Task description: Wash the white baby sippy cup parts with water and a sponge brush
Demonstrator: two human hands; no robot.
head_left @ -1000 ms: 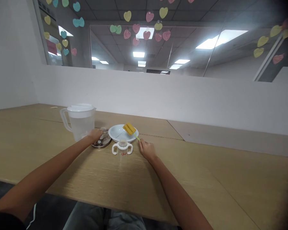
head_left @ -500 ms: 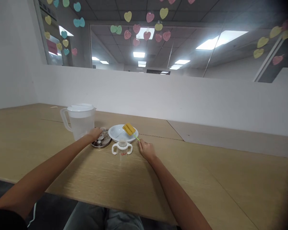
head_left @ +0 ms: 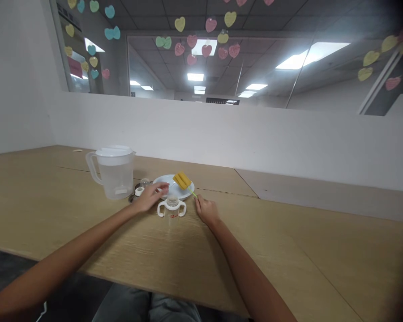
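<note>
Clock centred on the clear two-handled bottle, upright and uncapped on the tabletop. Bowl just behind it at 12; yellow sponge brush at 1, its head in front of or over the bowl, contact unclear. Tray at 10, carrying a clear cap and a white ring-like part; pitcher beyond, also toward 10.

Step in hand, my read: getting bottle and brush under control together. Best done by steadying the bottle at a side handle first, lining the sponge up straight with its neck, and keeping any drips over the bowl.

My left hand, at 10: fingers loosely spread, nothing visible in it; can't tell if fingertips touch the bowl. My right hand, at 3: closed around the brush's green handle, gripping its lower end.
</note>
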